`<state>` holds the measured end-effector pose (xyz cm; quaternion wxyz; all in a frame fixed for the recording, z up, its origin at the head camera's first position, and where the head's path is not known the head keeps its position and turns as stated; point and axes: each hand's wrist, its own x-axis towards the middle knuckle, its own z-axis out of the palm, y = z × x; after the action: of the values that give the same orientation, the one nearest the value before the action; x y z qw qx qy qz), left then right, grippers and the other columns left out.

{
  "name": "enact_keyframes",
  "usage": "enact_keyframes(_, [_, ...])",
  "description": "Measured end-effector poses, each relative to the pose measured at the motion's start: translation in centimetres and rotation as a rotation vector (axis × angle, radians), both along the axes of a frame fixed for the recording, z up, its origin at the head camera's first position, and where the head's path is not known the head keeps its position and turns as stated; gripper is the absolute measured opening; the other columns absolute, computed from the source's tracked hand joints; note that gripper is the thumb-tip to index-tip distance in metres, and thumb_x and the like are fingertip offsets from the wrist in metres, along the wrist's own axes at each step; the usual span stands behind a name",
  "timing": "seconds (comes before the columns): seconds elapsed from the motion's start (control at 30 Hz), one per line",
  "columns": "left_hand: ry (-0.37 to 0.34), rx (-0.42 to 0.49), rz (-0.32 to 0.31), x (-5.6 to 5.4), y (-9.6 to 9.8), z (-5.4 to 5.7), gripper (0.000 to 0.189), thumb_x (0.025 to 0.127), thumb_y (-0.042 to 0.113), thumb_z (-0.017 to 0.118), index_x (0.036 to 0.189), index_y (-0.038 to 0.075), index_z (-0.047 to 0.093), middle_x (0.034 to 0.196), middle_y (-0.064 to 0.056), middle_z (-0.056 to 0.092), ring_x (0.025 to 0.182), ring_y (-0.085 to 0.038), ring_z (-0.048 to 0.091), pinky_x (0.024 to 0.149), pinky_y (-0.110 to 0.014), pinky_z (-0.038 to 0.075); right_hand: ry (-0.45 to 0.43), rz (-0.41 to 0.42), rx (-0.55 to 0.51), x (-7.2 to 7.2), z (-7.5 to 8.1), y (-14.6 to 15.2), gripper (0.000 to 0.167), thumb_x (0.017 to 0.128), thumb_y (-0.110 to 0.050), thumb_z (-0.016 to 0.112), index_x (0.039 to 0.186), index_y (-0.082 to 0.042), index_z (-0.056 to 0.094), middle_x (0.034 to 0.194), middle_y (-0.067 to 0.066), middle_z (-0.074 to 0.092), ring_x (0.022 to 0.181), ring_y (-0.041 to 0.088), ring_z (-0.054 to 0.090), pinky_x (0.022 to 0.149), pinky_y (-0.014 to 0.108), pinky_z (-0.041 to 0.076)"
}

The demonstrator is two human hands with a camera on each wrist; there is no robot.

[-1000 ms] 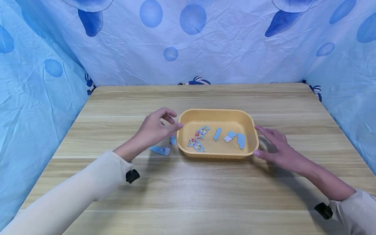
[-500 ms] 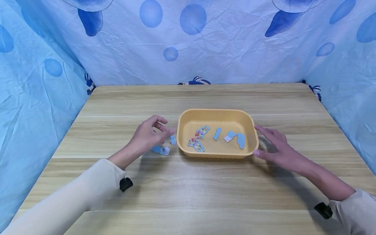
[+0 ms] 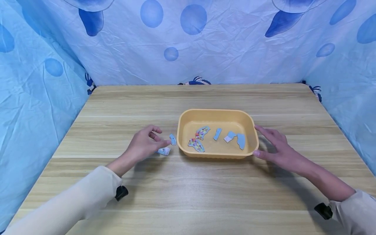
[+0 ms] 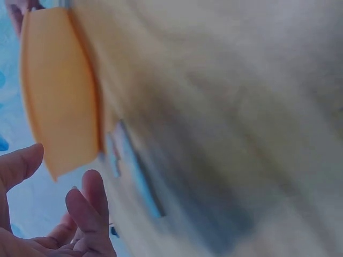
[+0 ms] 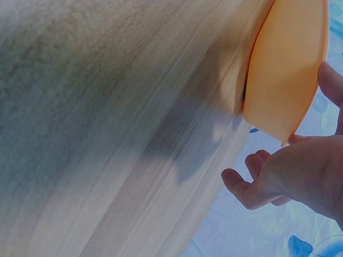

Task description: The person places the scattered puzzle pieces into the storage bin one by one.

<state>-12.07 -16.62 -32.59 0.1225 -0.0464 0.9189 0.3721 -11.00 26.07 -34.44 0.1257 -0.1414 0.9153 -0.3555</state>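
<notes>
My left hand (image 3: 142, 143) hovers left of the tan tray (image 3: 217, 156), thumb and fingers apart with nothing between them. Below it on the table lie a blue-and-white puzzle piece (image 3: 165, 151), partly covered by the hand, and a small blue piece (image 3: 172, 139) beside the tray wall. In the left wrist view both flat pieces (image 4: 140, 171) show past the fingers. My right hand (image 3: 274, 147) touches the tray's right end with extended thumb and index finger, at its rim (image 5: 316, 91). Inside the tray, two multicoloured pieces (image 3: 196, 145) lie left, several blue ones (image 3: 241, 141) middle and right.
The wood-grain table (image 3: 188, 195) stretches around the tray on all sides. Blue sea-patterned curtains (image 3: 188, 49) hang behind its back edge and along both sides. A black wrist device (image 3: 121, 193) sits at the left sleeve, another (image 3: 323, 211) at the right.
My left hand has drawn back from the tray's left rim, moving left and toward me over the loose pieces. The right hand, the tray and the pieces have stayed put.
</notes>
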Motion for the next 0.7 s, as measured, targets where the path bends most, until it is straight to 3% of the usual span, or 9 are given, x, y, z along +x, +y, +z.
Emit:
enact_keyframes(0.27, [-0.040,0.000,0.014,0.7,-0.6,-1.1,0.060,0.079,0.045,0.077,0.123,0.011,0.053,0.104,-0.009,0.061,0.072,-0.018,0.065,0.070,-0.031,0.046,0.004,0.003,0.001,0.0,0.0,0.0,0.085,0.088,-0.037,0.069,0.155,-0.027,0.016,0.149,0.023,0.020,0.132,0.046,0.013,0.088,0.073,0.026])
enact_keyframes(0.7, [-0.045,-0.104,0.030,0.9,-1.4,-1.9,0.068,0.073,0.051,0.079,0.121,0.011,0.053,0.112,-0.011,0.056,0.093,-0.026,0.053,0.075,-0.035,0.043,0.010,0.004,0.001,0.1,-0.1,0.0,0.085,0.089,-0.036,0.069,0.155,-0.026,0.016,0.149,0.024,0.020,0.132,0.047,0.013,0.089,0.074,0.025])
